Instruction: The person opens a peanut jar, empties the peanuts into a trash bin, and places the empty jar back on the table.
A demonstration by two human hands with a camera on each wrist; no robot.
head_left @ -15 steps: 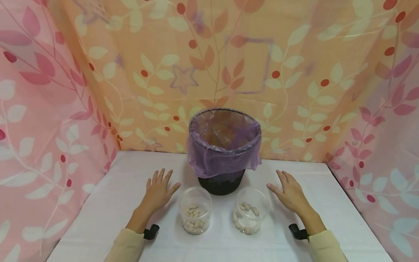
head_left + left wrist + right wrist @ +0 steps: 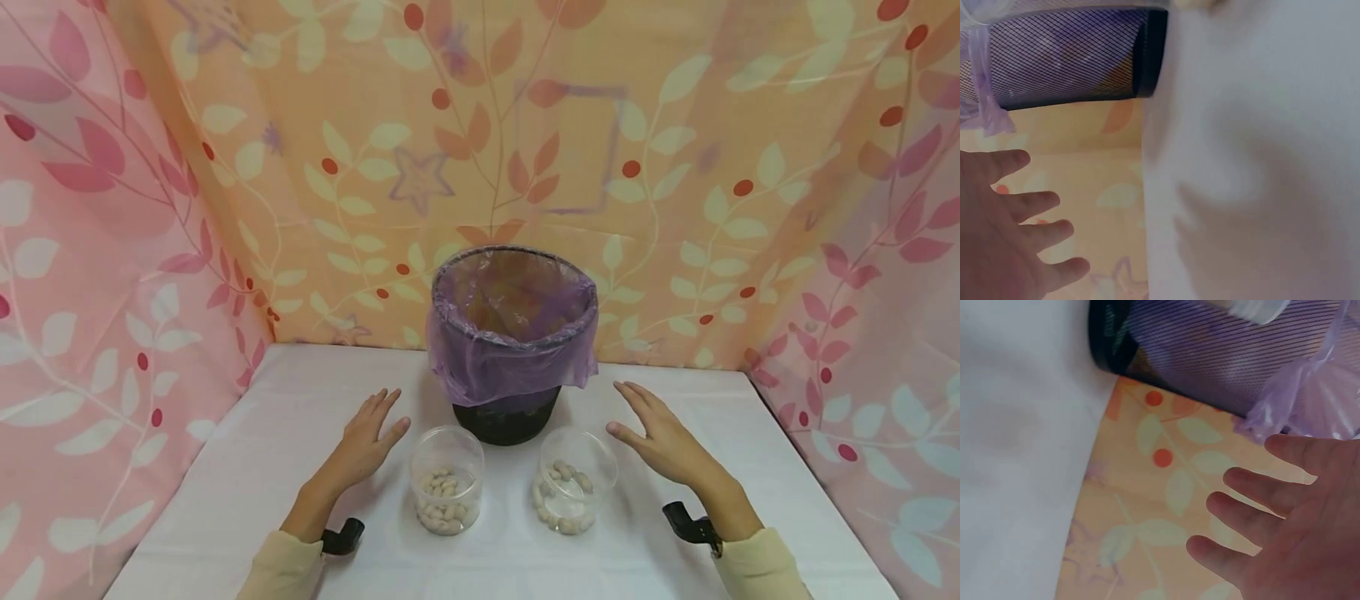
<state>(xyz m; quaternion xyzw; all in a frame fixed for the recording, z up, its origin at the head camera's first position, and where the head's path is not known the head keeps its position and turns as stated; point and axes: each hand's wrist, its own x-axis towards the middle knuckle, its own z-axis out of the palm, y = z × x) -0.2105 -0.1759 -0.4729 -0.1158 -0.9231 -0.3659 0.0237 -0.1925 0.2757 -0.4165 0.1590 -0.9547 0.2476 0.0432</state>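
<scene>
Two clear plastic cups are seen low in the centre of the head view, side by side on the white tablecloth [image 2: 225, 467]: the left cup [image 2: 447, 479] and the right cup [image 2: 576, 481], each holding pale nuts in the shell; no writing or label can be read on either. Flanking them, two hands are held with fingers straight and spread, nothing gripped. The left hand [image 2: 363, 442] is placed just left of the left cup, its fingers pointing up and to the right, and the right hand [image 2: 660, 442] is placed just right of the right cup, fingers pointing up and to the left. Black wrist straps and pale sleeves are seen at the bottom edge. Behind the cups, at the centre, a black mesh bin [image 2: 512, 342] lined with a purple bag stands upright. Leaf-printed cloth [image 2: 675, 167] fills the background.
</scene>
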